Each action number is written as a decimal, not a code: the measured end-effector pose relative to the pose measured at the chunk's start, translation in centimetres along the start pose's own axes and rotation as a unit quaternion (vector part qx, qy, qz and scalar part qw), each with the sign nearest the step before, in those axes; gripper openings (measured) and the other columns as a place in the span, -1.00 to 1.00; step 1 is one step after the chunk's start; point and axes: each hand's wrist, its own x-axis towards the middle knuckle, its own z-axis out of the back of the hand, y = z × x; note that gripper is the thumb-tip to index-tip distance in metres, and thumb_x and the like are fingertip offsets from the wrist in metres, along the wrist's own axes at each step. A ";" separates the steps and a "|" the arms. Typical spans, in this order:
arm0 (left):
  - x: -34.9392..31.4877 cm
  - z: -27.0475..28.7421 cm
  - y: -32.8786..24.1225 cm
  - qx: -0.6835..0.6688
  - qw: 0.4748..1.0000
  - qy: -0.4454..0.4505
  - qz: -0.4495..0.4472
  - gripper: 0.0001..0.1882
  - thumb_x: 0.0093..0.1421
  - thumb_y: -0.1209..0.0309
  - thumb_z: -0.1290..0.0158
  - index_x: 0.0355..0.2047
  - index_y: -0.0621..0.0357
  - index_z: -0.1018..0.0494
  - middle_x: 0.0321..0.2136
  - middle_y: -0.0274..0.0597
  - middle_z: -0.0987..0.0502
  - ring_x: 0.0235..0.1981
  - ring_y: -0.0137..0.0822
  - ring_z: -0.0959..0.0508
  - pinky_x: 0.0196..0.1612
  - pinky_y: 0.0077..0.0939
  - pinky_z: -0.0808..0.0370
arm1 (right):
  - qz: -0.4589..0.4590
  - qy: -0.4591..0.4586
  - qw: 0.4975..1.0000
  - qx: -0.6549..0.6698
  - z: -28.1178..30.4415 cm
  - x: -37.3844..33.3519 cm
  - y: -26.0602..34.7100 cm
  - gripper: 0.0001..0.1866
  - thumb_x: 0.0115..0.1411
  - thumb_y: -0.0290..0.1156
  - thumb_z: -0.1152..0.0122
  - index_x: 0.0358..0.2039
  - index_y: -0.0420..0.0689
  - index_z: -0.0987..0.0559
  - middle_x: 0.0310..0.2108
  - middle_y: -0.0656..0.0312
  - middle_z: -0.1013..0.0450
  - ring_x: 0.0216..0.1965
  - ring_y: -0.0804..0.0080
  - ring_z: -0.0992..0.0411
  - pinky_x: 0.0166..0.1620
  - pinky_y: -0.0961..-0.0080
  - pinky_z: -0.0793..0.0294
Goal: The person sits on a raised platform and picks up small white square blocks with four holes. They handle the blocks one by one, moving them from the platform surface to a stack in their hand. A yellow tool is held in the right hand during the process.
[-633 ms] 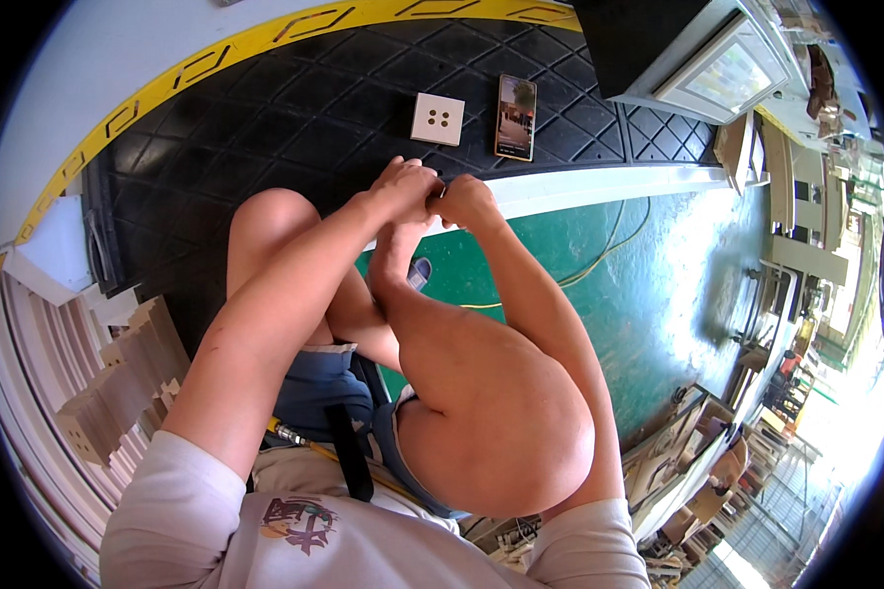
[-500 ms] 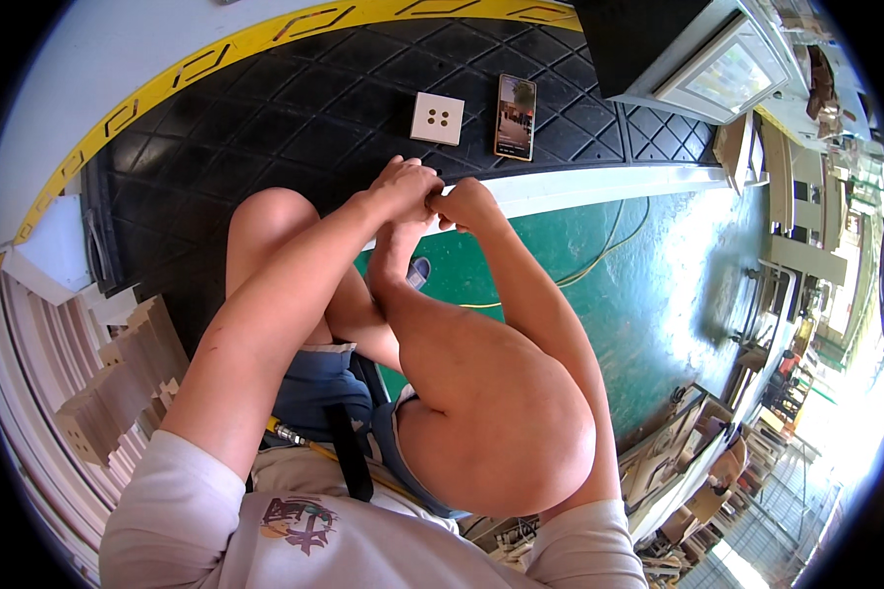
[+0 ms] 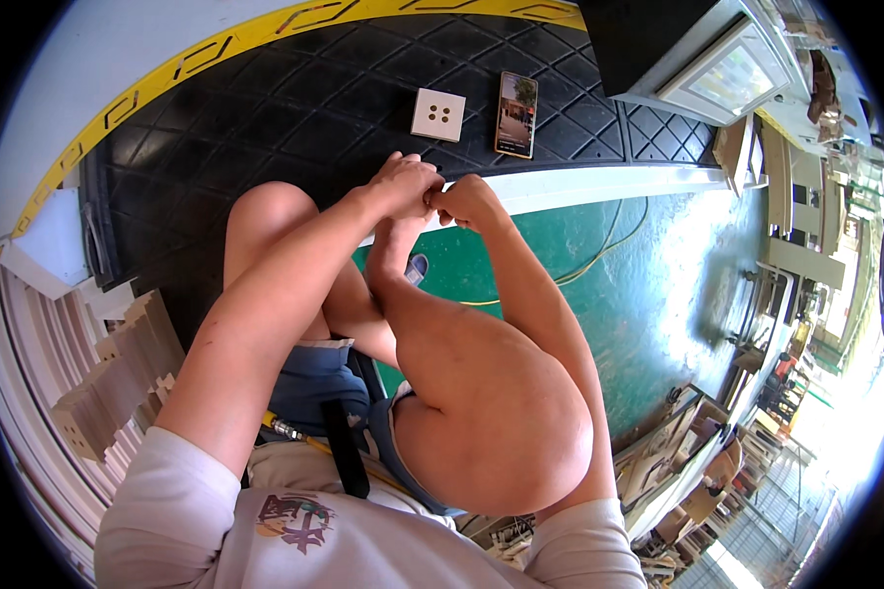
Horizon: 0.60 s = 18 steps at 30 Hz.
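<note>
Left hand (image 3: 403, 187) and right hand (image 3: 467, 199) meet fingertip to fingertip, grips curled shut on something hidden, socket plate (image 3: 438, 114) lying just beyond.

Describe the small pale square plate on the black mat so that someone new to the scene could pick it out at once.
Start at the black diamond-patterned mat with its yellow border. Just beyond the joined left hand and right hand lies the square plate, beside a phone. Unlike the phone, it is cream with four small holes.

We reach both arms forward over our raised knees; our left hand (image 3: 406, 187) and right hand (image 3: 465, 201) meet fingertip to fingertip, both curled closed.
</note>
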 end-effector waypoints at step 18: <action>-0.2 0.7 -0.3 0.006 1.000 0.027 -0.005 -0.82 0.01 0.22 -0.26 -0.35 -0.09 -0.65 -0.27 -0.30 -0.61 -0.08 -0.12 -0.53 0.02 -0.13 -0.37 | -0.057 0.053 0.993 0.088 0.0 -0.2 -0.2 -0.57 0.14 -0.05 -0.40 -0.61 -0.18 -0.65 -0.60 0.24 -0.61 -0.68 0.52 -0.41 -0.62 0.52 -0.30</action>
